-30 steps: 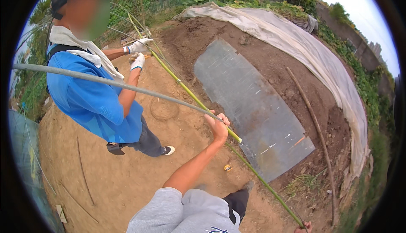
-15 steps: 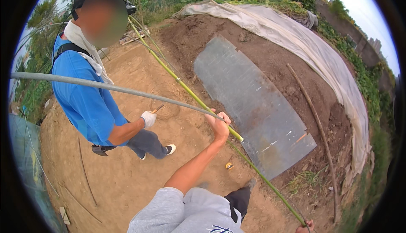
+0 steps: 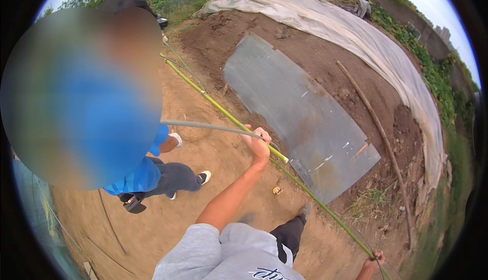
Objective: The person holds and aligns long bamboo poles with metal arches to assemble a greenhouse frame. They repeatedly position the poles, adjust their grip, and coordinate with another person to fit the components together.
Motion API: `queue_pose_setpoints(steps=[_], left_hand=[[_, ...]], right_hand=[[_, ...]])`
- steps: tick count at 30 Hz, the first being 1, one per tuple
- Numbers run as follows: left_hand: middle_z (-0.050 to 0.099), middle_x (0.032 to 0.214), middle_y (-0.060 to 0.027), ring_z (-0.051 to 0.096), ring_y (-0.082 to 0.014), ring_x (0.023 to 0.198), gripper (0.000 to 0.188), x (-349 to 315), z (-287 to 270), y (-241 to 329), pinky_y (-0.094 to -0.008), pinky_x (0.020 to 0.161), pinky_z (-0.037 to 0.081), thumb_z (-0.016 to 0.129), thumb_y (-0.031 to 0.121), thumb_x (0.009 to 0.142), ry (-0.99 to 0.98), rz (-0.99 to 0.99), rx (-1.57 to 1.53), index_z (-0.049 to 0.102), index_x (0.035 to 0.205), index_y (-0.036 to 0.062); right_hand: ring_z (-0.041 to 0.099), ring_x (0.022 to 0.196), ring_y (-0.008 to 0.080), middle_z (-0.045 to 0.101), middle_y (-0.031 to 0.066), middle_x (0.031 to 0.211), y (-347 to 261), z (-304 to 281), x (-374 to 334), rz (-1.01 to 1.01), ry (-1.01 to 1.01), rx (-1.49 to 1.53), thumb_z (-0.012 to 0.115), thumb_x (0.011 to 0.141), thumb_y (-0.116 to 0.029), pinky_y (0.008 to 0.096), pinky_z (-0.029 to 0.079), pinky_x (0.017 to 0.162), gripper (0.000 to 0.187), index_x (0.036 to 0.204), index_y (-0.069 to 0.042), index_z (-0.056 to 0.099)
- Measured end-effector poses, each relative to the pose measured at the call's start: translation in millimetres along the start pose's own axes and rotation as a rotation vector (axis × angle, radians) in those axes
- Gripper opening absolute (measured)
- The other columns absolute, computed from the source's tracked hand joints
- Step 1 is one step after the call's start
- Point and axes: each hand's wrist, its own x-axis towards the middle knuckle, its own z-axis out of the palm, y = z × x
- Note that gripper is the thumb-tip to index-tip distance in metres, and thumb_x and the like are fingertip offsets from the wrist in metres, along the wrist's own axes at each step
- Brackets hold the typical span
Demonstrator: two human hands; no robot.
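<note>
My left hand (image 3: 257, 144) is closed around a green bamboo pole (image 3: 223, 111) and the end of a grey rod (image 3: 208, 126), where the two cross. The bamboo's pale cut end sticks out just past my fingers. A thinner green pole (image 3: 325, 208) runs from beneath that end down to the lower right. There my right hand (image 3: 375, 260) grips this thinner pole, with a dark thin strand beside it. To the left, the grey rod disappears behind a blurred area covering a co-worker's upper body.
A co-worker in blue (image 3: 134, 176) stands close on my left, a white glove (image 3: 175, 140) partly visible. A large grey sheet (image 3: 305, 127) lies on the soil, with a brown pole (image 3: 378, 127) beyond it. A yellow tape measure (image 3: 277, 190) lies near my foot. Plastic sheeting (image 3: 325, 21) edges the mound.
The co-worker's upper body is now hidden by blur, along with much of the grey rod. My right hand shows more fully, slightly higher. My left hand still holds both poles.
</note>
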Motion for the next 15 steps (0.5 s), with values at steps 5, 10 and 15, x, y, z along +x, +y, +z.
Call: queue_pose_setpoints(steps=[5, 10, 15], left_hand=[[0.036, 0.052, -0.0031, 0.034, -0.0125, 0.042, 0.035, -2.8, 9.7, 2.9, -0.0286, 0.043, 0.032, 0.039, -0.001, 0.084, -0.009, -0.024, 0.001, 0.024, 0.114, 0.0088], [0.035, 0.053, -0.0032, 0.033, -0.0133, 0.043, 0.035, 3.6, -3.4, -5.5, -0.0286, 0.044, 0.032, 0.038, -0.003, 0.083, -0.019, -0.040, -0.012, 0.026, 0.114, 0.0091], [0.034, 0.055, -0.0022, 0.034, -0.0123, 0.046, 0.034, 0.3, -0.3, -8.8, -0.0293, 0.044, 0.032, 0.041, -0.003, 0.082, -0.059, -0.001, 0.070, 0.026, 0.111, 0.0077]], right_hand=[[0.042, 0.054, 0.0142, 0.040, 0.0019, 0.060, -1.1, -4.4, 1.1, -0.042, -0.068, 0.009, 0.049, 0.092, -0.012, 0.0297, 0.042, 0.056, 0.016, 0.082, 0.000, 0.050], [0.040, 0.053, 0.0137, 0.039, 0.0015, 0.060, -1.1, -6.9, 18.9, -0.008, -0.026, 0.079, 0.054, 0.089, -0.010, 0.0283, 0.041, 0.054, 0.011, 0.085, 0.001, 0.052], [0.037, 0.053, 0.0145, 0.032, -0.0006, 0.058, 4.4, -17.4, 32.0, -0.035, -0.053, 0.056, 0.054, 0.084, -0.011, 0.0291, 0.039, 0.055, 0.014, 0.083, 0.003, 0.051]])
